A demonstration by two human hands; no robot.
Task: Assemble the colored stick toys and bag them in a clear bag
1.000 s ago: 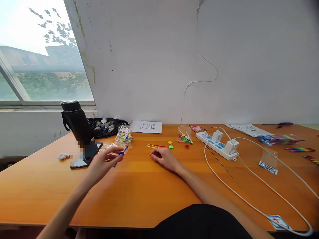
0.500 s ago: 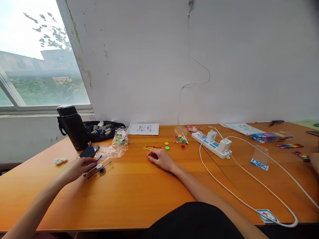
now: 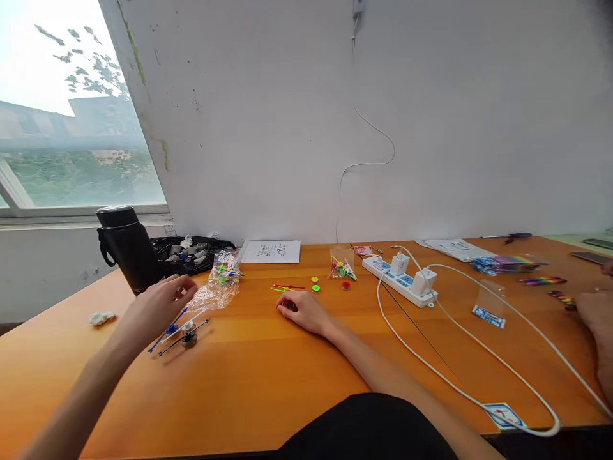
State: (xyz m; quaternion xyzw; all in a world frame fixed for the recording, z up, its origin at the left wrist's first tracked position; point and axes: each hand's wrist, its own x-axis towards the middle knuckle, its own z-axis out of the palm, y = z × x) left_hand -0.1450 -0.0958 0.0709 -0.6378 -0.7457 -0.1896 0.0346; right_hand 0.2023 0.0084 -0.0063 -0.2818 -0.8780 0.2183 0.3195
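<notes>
Can't read the print on the paper sheet from here, too small for me. Left hand covers part of the black bottle's foot. Right hand's palm is hidden; maybe empty, I can't tell. Co-worker's hand is cut by the right edge.
</notes>
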